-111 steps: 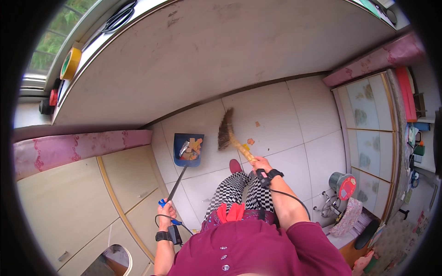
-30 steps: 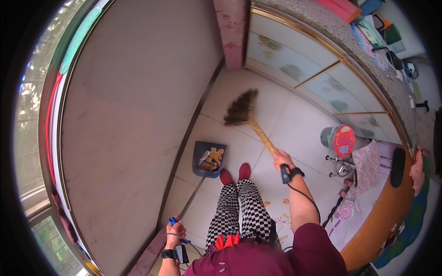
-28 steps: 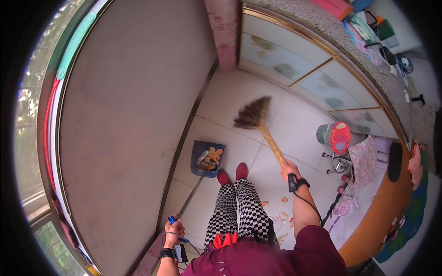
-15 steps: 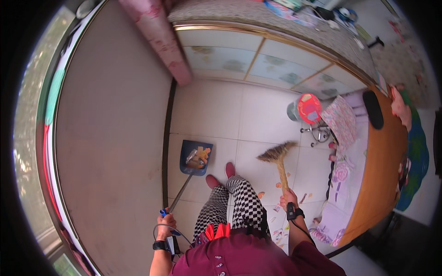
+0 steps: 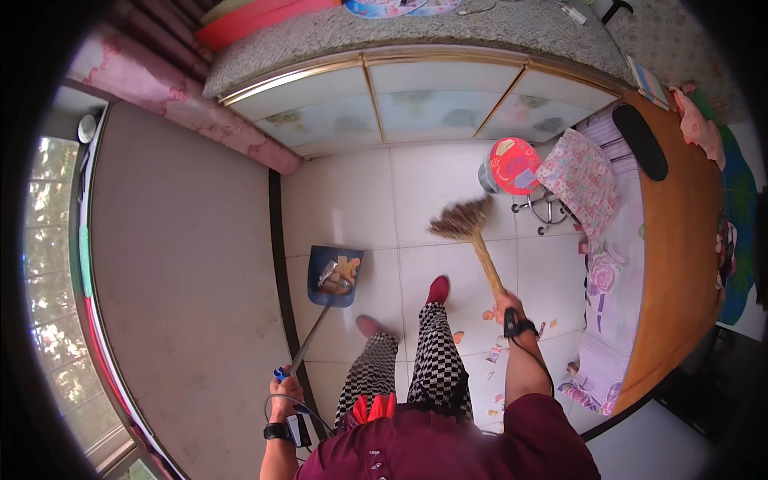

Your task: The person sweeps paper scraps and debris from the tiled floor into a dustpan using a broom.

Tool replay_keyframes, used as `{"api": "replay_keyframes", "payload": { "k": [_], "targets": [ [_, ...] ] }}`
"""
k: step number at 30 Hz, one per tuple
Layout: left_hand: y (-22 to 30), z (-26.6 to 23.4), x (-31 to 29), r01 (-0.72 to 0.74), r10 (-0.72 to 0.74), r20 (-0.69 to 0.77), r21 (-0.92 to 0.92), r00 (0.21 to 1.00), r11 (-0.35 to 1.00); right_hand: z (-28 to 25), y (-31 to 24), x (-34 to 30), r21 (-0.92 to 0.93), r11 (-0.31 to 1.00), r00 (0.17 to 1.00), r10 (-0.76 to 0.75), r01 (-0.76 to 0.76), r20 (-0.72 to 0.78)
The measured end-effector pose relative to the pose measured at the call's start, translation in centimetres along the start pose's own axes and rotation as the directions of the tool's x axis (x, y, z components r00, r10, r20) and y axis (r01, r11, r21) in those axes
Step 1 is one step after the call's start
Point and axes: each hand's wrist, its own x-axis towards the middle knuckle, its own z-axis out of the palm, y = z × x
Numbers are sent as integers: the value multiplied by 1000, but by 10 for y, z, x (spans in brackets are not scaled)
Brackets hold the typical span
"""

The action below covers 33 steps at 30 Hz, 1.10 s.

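Note:
My left hand (image 5: 286, 394) is closed round the handle of a long-handled dustpan (image 5: 317, 334). Its dark blue pan lies on the floor ahead and to the left, holding wrappers and scraps of orange and brown rubbish (image 5: 340, 276). In my right hand (image 5: 507, 307) is the pale handle of a short straw broom (image 5: 482, 254), fingers wrapped round it. The brown bristles fan out over the tiles, well to the right of the pan. Several scraps and torn wrappers (image 5: 494, 352) lie on the floor beside and below my right hand.
A red-topped stool or bin (image 5: 514, 166) and a wheeled chair with a flowered cover (image 5: 580, 184) stand at the right, by a wooden desk (image 5: 672, 240). Glass-fronted cabinets (image 5: 444, 100) cross the far side. A grey panel (image 5: 192, 264) lines the left.
The broom has swung forward and slightly left with my right arm. My right foot has stepped forward, and the view has shifted. The dustpan stays on the floor in my left hand's grip.

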Motion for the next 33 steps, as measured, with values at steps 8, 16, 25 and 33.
{"api": "replay_keyframes", "payload": {
  "k": [8,16,25,33],
  "targets": [
    [2,76,-5,-23,22,38,28,999,999,-166,75,-65,335,887,938,346,-318,-25],
    [38,184,14,-100,50,180,279,982,955,-141,65,-113,294,953,985,115,-73,-129],
    [66,338,4,-207,-11,385,522,923,827,-193,142,-68,74,983,925,-129,166,-359],
    [64,382,3,-328,-21,494,607,869,724,-175,195,-134,425,893,715,202,146,-669]
  ]
}}
